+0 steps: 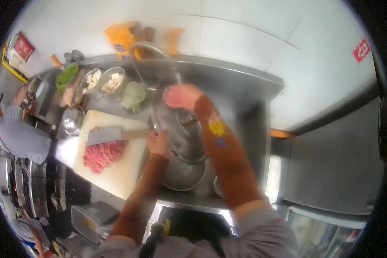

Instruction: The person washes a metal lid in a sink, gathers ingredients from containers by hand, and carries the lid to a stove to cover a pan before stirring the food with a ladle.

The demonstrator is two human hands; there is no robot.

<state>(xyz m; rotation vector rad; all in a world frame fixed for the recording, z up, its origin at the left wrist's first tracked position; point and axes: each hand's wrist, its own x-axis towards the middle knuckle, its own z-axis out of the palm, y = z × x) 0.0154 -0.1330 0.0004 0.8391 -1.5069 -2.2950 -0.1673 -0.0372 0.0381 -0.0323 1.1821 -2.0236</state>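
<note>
My left hand (159, 144) grips the near left rim of a large metal bowl (182, 135), which is tilted over the sink. Up by the faucet (177, 74), my right hand (182, 96) is blurred, its fingers bunched at the bowl's far side; what they hold, if anything, is too smeared to tell. A second metal bowl (184, 175) sits beneath the tilted one. Left of my left hand, a cleaver (105, 135) lies on the white cutting board (131, 165) beside a heap of chopped red meat (103, 155).
Behind the board stand two bowls of white chunks (112, 81), a green cloth-like bundle (134, 96) and leafy greens (66, 76). An orange bag (122, 38) leans at the wall. One co-worker (21, 133) stands at far left, another (28, 230) at lower left.
</note>
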